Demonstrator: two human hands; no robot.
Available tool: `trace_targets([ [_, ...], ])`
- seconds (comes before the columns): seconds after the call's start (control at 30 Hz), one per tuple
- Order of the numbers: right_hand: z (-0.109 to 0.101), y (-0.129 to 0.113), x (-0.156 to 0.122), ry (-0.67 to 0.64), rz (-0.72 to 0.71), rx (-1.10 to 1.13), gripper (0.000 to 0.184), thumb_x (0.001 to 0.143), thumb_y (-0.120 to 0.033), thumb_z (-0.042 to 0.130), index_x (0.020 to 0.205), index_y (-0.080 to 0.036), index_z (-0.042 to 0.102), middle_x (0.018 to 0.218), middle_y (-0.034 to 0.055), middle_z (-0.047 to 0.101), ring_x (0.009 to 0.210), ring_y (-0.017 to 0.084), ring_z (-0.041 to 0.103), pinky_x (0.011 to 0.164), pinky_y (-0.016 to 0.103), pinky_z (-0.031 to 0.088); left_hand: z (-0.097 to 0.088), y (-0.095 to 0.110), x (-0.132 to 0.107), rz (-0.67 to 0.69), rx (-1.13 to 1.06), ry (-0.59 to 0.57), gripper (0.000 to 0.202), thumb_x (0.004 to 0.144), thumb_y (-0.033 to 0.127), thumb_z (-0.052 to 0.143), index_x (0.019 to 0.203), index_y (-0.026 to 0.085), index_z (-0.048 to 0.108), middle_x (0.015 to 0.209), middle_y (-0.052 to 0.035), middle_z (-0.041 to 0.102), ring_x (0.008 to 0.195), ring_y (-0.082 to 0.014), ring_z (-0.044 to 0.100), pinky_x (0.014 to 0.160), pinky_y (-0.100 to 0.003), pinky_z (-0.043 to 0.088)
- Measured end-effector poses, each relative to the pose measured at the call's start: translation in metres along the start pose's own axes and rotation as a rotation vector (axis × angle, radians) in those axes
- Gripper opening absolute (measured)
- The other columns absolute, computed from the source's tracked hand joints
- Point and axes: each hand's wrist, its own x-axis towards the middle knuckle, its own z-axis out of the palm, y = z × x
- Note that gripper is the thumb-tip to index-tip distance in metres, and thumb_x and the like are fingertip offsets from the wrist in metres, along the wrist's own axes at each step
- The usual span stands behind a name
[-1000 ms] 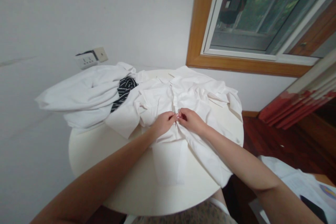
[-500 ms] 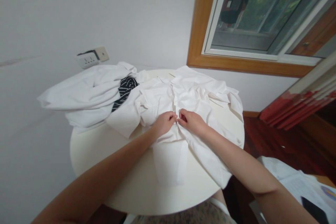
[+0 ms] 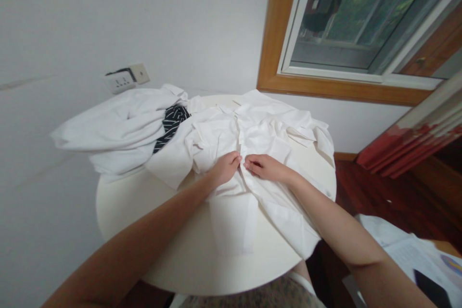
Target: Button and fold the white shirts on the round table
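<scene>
A white shirt (image 3: 260, 134) lies spread over the round white table (image 3: 159, 245), its front placket running up the middle and one part hanging toward the near right edge. My left hand (image 3: 227, 167) pinches the placket's left edge, fingertips pressed together. Just to its right, my right hand (image 3: 263, 167) has its fingers curled and closed on the shirt's other front edge. The fingertips of both hands nearly meet. Any button between them is too small to make out.
Left on the table rest a bundled white cloth (image 3: 119, 122) and a black striped cloth (image 3: 171, 127). Behind are a wall socket (image 3: 121, 82) and a wood-framed window (image 3: 346, 87). A dark phone-like object (image 3: 431, 288) lies on papers at lower right.
My right hand has flattened and shifted slightly, its fingers now lower against the shirt. My left hand has edged a little left and up, still pinching the placket.
</scene>
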Motion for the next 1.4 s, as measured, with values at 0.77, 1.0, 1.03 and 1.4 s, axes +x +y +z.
trace_targets([
  [0.77,0.017,-0.010,0.002,0.234,0.114,-0.169,0.015,0.086,-0.021,0.050,0.072,-0.018,0.054,0.058,-0.0043,0.049,0.055,0.010,0.042,0.055,0.022,0.027,-0.006,0.005,-0.006,0.095,0.105,0.062,0.024,0.087,0.031,0.043,0.077,0.018,0.060,0.069,-0.0014,0.062,0.067,-0.0151,0.056,0.062,-0.025,0.040],
  [1.0,0.019,-0.009,0.002,0.254,0.122,-0.207,0.016,0.086,-0.022,0.050,0.071,-0.018,0.053,0.058,-0.0036,0.050,0.054,0.010,0.042,0.055,0.022,0.026,-0.002,-0.005,-0.006,0.135,0.079,0.058,0.014,0.082,0.030,0.051,0.082,0.019,0.061,0.076,-0.0024,0.068,0.072,-0.0157,0.062,0.066,-0.024,0.045],
  [1.03,0.019,-0.008,0.003,0.254,0.120,-0.205,0.016,0.086,-0.022,0.050,0.071,-0.018,0.054,0.058,-0.0037,0.050,0.054,0.010,0.042,0.054,0.022,0.026,-0.001,-0.006,-0.006,0.139,0.078,0.055,0.014,0.082,0.030,0.052,0.083,0.019,0.061,0.077,-0.0024,0.068,0.072,-0.0158,0.062,0.066,-0.025,0.046],
  [1.4,0.011,-0.005,0.003,0.145,0.109,-0.215,0.025,0.093,-0.033,0.044,0.078,-0.019,0.058,0.066,-0.0019,0.056,0.063,0.011,0.049,0.058,0.022,0.029,-0.004,-0.002,-0.008,0.141,0.205,0.071,0.014,0.083,0.025,0.049,0.084,0.019,0.062,0.079,-0.0038,0.066,0.074,-0.0166,0.060,0.067,-0.026,0.044],
])
